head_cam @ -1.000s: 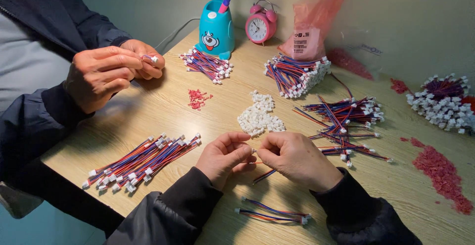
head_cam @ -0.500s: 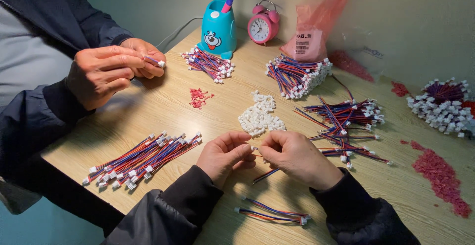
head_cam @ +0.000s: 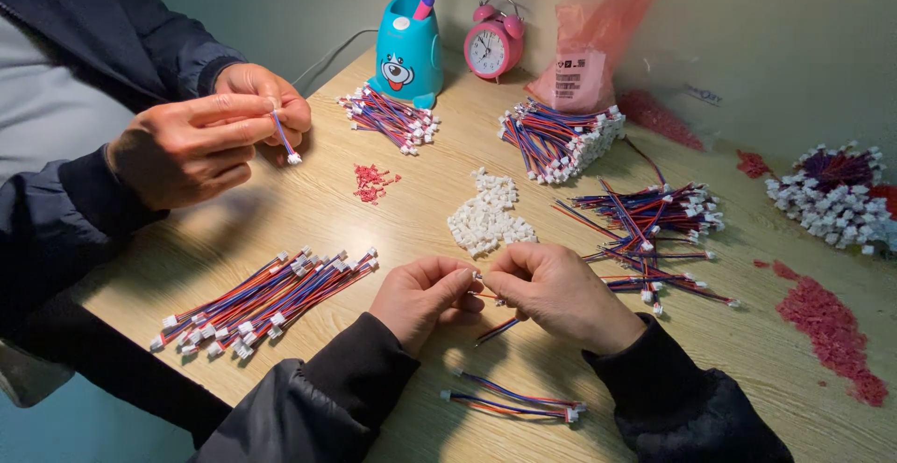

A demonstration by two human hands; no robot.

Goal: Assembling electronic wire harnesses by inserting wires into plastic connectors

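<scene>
A wire lead (head_cam: 495,330) was pinched between the left hand (head_cam: 422,297) and right hand (head_cam: 561,293) near the bench's (head_cam: 392,220) front edge; seating its connector seemed underway, fine alignment being required next.

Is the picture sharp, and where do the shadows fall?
Head view: sharp and evenly lit, no glare on the wooden table; soft shadows fall toward the viewer under the left hand, the right hand and the co-worker's hands.
</scene>
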